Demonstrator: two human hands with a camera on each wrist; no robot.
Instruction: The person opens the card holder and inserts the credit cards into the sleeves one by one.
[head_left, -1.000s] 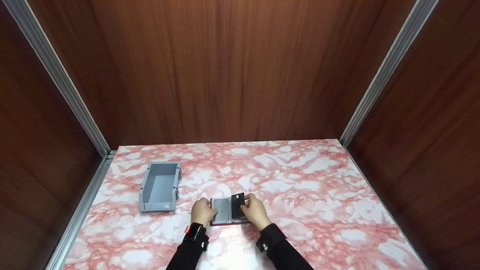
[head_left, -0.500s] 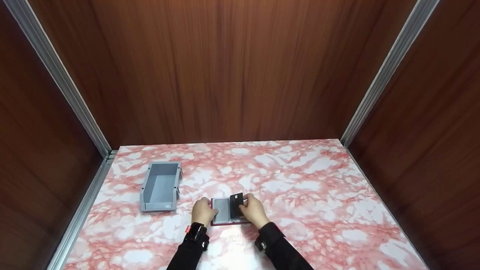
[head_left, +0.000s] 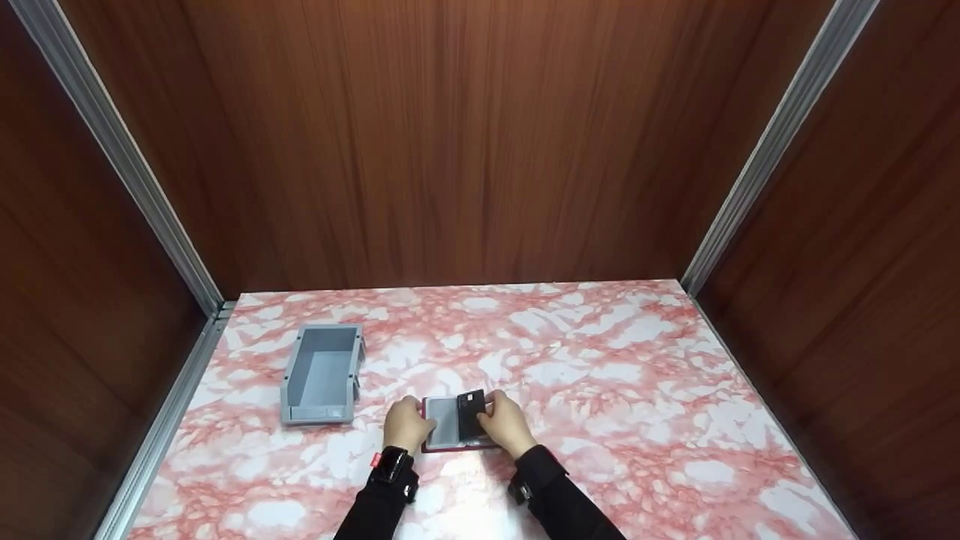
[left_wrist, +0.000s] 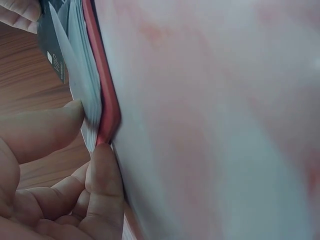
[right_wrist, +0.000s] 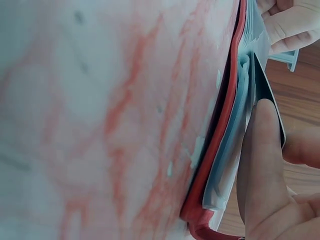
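Observation:
A red card holder lies spread on the table, its clear plastic sleeves showing on the left side. My left hand pinches its left edge, thumb on the sleeves and fingers at the red cover in the left wrist view. My right hand pinches a black card between thumb and fingers, over the right half of the holder. The card tilts up from the sleeves and has a small pale chip mark near its top. In the right wrist view the card stands edge-on beside the stacked sleeves.
A grey plastic bin stands to the left of the hands on the red-and-white marbled table. Brown wood-grain panels enclose the back and both sides, with metal rails at the corners.
The black card and my right hand have shifted slightly left, toward the middle of the holder. My left hand keeps its grip on the left edge.

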